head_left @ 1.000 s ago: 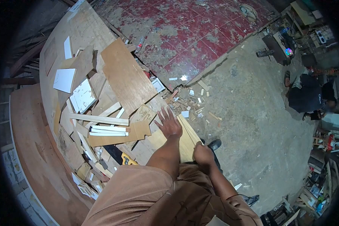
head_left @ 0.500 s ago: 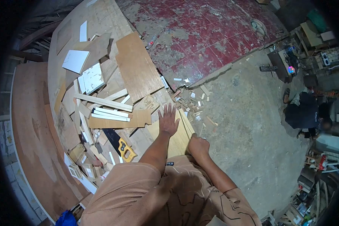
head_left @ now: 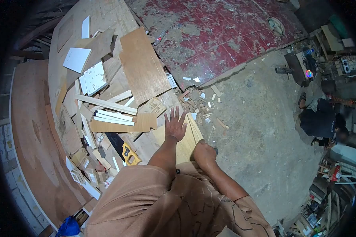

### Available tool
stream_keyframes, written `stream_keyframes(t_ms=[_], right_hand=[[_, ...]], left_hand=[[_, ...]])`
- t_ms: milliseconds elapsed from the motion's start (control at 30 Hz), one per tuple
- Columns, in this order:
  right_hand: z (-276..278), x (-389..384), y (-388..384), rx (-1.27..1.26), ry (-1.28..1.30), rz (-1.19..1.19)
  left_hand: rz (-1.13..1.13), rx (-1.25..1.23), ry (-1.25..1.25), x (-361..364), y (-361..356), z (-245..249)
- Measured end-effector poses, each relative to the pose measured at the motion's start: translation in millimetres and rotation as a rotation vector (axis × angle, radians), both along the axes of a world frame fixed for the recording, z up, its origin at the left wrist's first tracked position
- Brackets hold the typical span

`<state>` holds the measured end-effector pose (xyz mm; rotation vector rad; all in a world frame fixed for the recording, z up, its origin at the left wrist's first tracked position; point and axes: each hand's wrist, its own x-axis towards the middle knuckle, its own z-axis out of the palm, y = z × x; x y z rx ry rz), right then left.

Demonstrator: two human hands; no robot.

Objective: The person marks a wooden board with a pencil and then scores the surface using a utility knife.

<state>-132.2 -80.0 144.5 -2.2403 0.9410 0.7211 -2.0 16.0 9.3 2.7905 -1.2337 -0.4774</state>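
My left hand lies flat with its fingers spread on a pale yellow wooden board in front of my body. At the board's right edge is my right hand, closed in a fist round something I cannot make out. A small dark end shows just right of that fist. To the left of my left hand lie a handsaw with a yellow handle, a notched brown board and several white strips.
A large plywood piece and white panels lie further up the worktable. Wood offcuts litter the concrete floor. Another person crouches at the far right, near piled scrap.
My right hand has moved slightly left and towards me along the board edge, and a dark end now shows beside it. The view has shifted a little.
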Motion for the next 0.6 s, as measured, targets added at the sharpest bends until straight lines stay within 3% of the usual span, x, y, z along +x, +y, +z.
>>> stream_keyframes(t_ms=[200, 600], right_hand=[[-6.3, 5.0, 1.1, 0.080, 0.061, -0.047], [-47.9, 34.0, 7.0, -0.033, -0.015, -0.032]], left_hand=[[0.021, 0.011, 0.025, 0.8, -0.6, -5.9], [0.038, -0.032, 0.044, 3.0, -1.4, -2.7]])
